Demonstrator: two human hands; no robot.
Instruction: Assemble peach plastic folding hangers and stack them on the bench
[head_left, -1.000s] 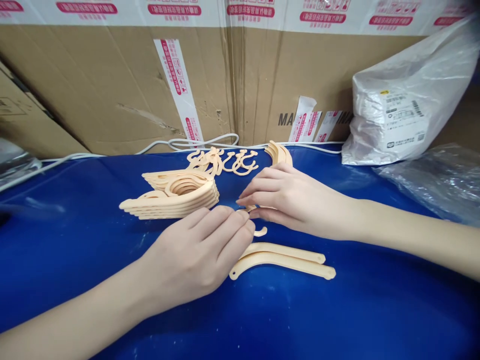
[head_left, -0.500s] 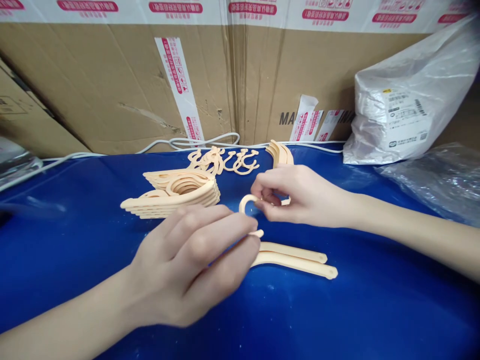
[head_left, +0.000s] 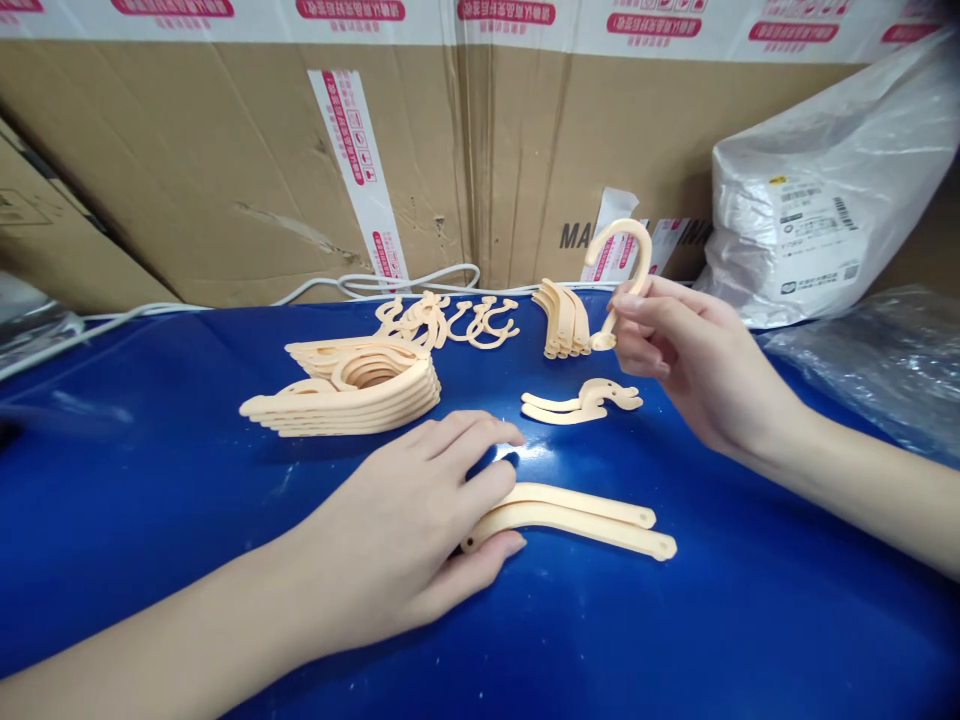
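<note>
My right hand [head_left: 682, 350] pinches a cream plastic hook [head_left: 637, 250] by its lower stem, its curved end pointing up. My left hand [head_left: 427, 510] rests low over the left end of two long curved hanger arms [head_left: 585, 515]. Its fingers are spread, with thumb and index finger on either side of the arms; whether they press on them I cannot tell. Between the hands and farther back lies a small cream piece with a bumpy outline and two prongs [head_left: 592, 400]. Behind my right hand stands a bundle of short curved pieces [head_left: 562, 320].
A stack of folded cream hangers [head_left: 352, 405] lies left of centre, with a pile of loose hooks [head_left: 450, 320] behind it. A white cable [head_left: 409, 280] runs along the cardboard box [head_left: 247, 170]. A plastic-wrapped package [head_left: 810, 220] stands on the right of the blue table [head_left: 675, 640].
My right hand has moved up and right, lifting the hook away. My left hand has let go of the hook and lowered with spread fingers to the long arms. The small pronged piece now shows.
</note>
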